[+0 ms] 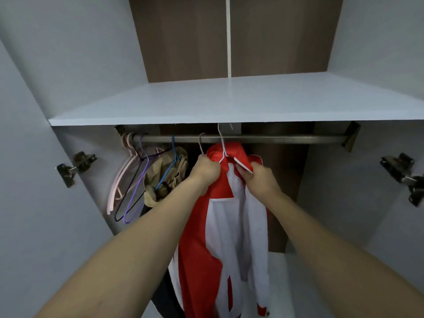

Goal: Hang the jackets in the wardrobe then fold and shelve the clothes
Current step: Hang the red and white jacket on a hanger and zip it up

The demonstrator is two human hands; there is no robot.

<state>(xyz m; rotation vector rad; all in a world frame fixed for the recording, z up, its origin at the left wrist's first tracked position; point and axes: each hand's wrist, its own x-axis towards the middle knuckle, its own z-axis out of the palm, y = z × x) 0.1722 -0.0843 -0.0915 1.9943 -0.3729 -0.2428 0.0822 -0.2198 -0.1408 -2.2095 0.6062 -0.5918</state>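
Note:
A red and white jacket (231, 226) hangs on a white wire hanger (222, 148) whose hook reaches up over the metal wardrobe rail (275, 139). My left hand (206, 172) grips the jacket's left shoulder together with a second pale hanger hook (201, 143). My right hand (258, 179) pinches the jacket's collar by its white zip edge. A tan jacket (168, 173) hangs to the left on a blue hanger (173, 157).
Several bare hangers, pink, black and purple (130, 180), hang at the rail's left end. A white shelf (229, 99) runs above the rail. Door hinges (75, 166) (403, 175) sit on both open sides. A dark garment (161, 292) hangs low behind the red jacket.

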